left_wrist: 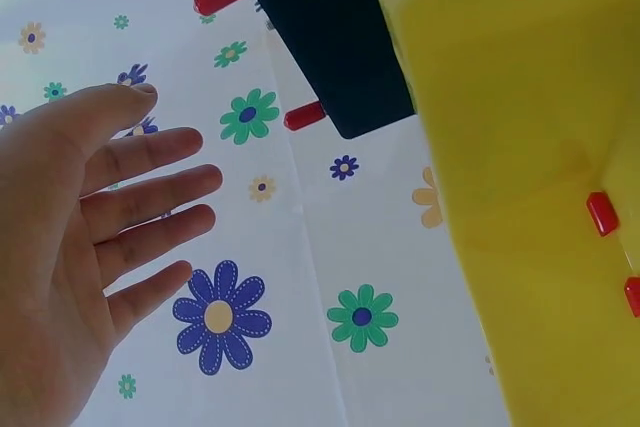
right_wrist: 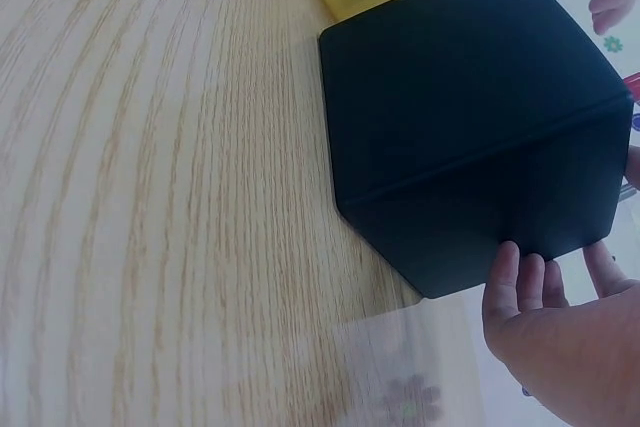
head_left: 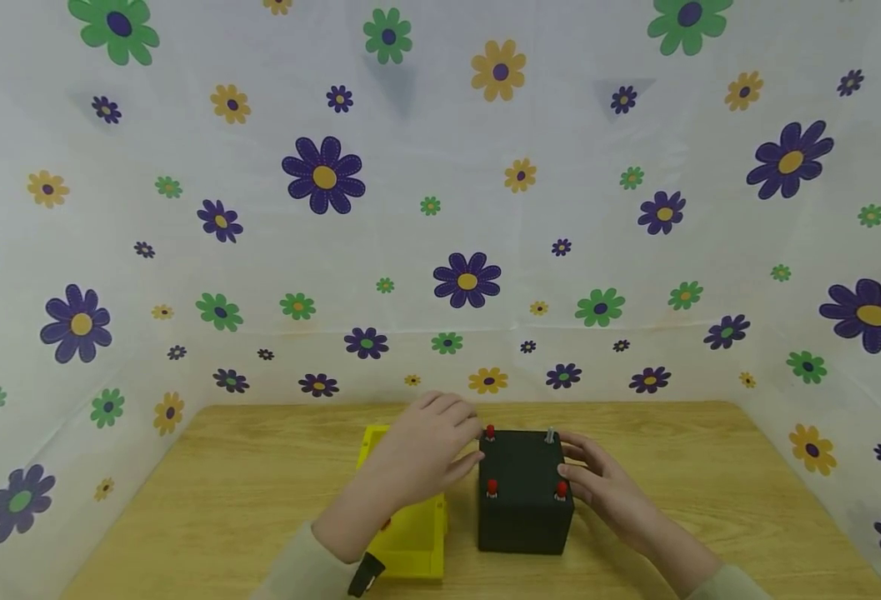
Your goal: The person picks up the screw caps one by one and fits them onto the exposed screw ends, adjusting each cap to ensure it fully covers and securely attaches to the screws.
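A black box [head_left: 524, 529] stands on the table, with a short upright post near each top corner. Three posts carry red caps [head_left: 492, 487]; the one at the far right is a bare metal post [head_left: 550, 435]. My right hand [head_left: 620, 496] rests its fingertips against the box's right side, as the right wrist view also shows. Just off the box's left edge hovers my left hand [head_left: 436, 446], its fingers [left_wrist: 150, 207] extended and holding nothing in the left wrist view. Beneath the left forearm lies a yellow bin [head_left: 417, 550], partly hidden.
Red caps [left_wrist: 602, 213] lie inside the yellow bin. The wooden table [head_left: 260, 492] is enclosed by a white flowered cloth [head_left: 425, 233] at the back and sides. A dark strap [head_left: 366, 575] is at the left wrist.
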### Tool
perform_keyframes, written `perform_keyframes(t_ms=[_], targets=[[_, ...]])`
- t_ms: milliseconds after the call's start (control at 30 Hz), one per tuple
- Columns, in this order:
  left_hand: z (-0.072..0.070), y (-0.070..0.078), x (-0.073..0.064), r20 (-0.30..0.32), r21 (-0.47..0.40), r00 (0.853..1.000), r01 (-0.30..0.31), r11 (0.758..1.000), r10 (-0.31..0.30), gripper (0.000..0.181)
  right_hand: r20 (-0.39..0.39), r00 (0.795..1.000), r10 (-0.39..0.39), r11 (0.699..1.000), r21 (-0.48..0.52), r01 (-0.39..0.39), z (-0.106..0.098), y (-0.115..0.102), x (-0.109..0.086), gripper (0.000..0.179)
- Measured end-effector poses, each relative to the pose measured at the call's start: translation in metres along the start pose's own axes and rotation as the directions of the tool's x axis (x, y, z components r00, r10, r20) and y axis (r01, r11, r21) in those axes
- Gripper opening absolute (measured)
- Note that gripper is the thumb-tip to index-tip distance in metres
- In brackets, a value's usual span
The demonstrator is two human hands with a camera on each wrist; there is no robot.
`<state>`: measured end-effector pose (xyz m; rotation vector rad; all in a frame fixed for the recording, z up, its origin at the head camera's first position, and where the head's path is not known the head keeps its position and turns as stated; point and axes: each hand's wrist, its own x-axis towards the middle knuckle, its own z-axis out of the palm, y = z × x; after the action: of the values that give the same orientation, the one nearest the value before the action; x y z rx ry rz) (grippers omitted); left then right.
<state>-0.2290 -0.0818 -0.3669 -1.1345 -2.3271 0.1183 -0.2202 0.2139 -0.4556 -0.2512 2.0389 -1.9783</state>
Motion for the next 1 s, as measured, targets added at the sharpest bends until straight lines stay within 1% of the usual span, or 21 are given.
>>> perform_keyframes(t_ms=[167, 300, 433, 567, 767, 1000], targets=[[0.002, -0.004, -0.005, 0.011, -0.027, 1.0, 0.023, 0.999, -0.022, 0.026, 0.008, 1.0, -0.005, 1.0, 0.001, 0.005, 0.0, 0.0, 0.0, 0.069], [0.0, -0.006, -0.01, 0.019, -0.049, 0.999, 0.049, 0.998, -0.048, 0.025, -0.006, 1.0, -0.005, 1.0, 0.001, 0.005, 0.001, 0.0, 0.001, 0.068], [0.001, -0.008, -0.016, 0.017, -0.052, 0.998, 0.065, 0.997, -0.064, 0.024, -0.017, 1.0, -0.003, 1.0, -0.002, 0.003, 0.001, 0.0, 0.001, 0.068], [0.005, -0.01, -0.023, 0.017, -0.054, 0.998, 0.068, 0.996, -0.068, 0.024, -0.017, 1.0, -0.002, 1.0, -0.001, 0.002, 0.002, 0.0, 0.0, 0.068], [0.008, -0.013, -0.032, 0.054, -0.053, 0.994, 0.095, 0.994, -0.093, 0.026, -0.012, 1.0, -0.005, 1.0, -0.005, 0.005, 0.001, 0.0, 0.0, 0.068], [0.01, -0.015, -0.043, 0.078, -0.068, 0.99, 0.125, 0.99, -0.12, 0.025, -0.008, 1.0, 0.0, 1.0, -0.005, 0.0, 0.001, 0.001, 0.0, 0.068]])
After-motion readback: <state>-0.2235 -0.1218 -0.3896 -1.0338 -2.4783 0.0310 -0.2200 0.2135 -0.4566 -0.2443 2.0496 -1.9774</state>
